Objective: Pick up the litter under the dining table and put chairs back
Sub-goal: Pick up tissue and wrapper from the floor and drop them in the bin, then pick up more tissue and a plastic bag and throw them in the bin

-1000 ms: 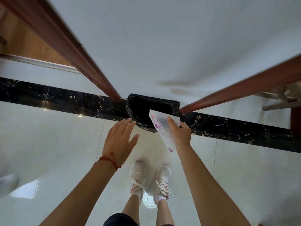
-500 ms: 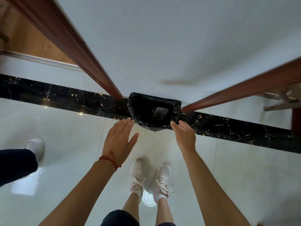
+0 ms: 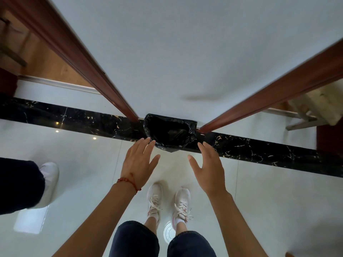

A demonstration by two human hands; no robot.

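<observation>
A bin lined with a black bag (image 3: 169, 131) stands on the floor against the white wall corner, straight ahead of my feet. Its inside is dark and I cannot make out the litter in it. My left hand (image 3: 138, 163) hovers just in front of the bin's left rim, fingers straight and spread, holding nothing. My right hand (image 3: 208, 166) is a little in front of the bin's right side, fingers relaxed and spread, empty. No dining table or litter on the floor is in view.
A white wall pillar (image 3: 185, 52) with brown wooden trim on both edges rises ahead. A black marble strip (image 3: 74, 117) crosses the glossy white floor. Another person's dark trouser leg and white shoe (image 3: 49, 175) stand at the left. A pale chair (image 3: 315, 108) sits at the far right.
My right hand let the white wrapper go into the bin and has drawn back to the right, empty. Another person's leg has stepped in at the left. My left hand barely moved.
</observation>
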